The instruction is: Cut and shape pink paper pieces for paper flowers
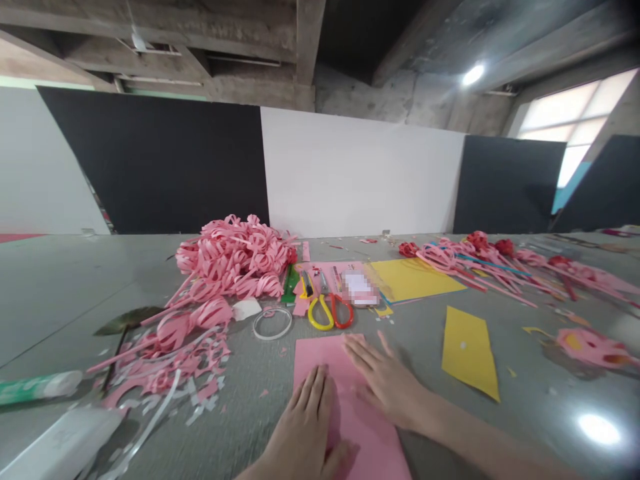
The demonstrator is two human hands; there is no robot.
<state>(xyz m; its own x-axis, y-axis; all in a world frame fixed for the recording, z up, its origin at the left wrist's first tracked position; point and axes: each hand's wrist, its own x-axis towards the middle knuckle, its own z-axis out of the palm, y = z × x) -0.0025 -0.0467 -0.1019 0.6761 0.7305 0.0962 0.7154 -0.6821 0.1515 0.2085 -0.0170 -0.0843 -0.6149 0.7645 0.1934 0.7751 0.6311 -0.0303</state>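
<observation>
A pink sheet of paper (pixel 350 393) lies flat on the grey table in front of me. My left hand (pixel 305 420) rests on its left side, fingers stretched forward and thumb out to the right. Across the upper right part of the sheet lies my right hand (pixel 377 373), its fingers spread and pointing up and left. Neither hand grips anything. Just beyond the sheet are scissors with one yellow handle (pixel 321 315) and one red handle (pixel 342 312). A roll of clear tape (pixel 273 324) sits to their left.
A heap of curled pink paper strips (pixel 235 257) stands at the back left, with paper scraps (pixel 200 370) nearer. Yellow sheets (pixel 470 350) lie to the right. Pink and red paper flowers (pixel 480 257) spread at the back right. A green-and-white tube (pixel 43 387) lies far left.
</observation>
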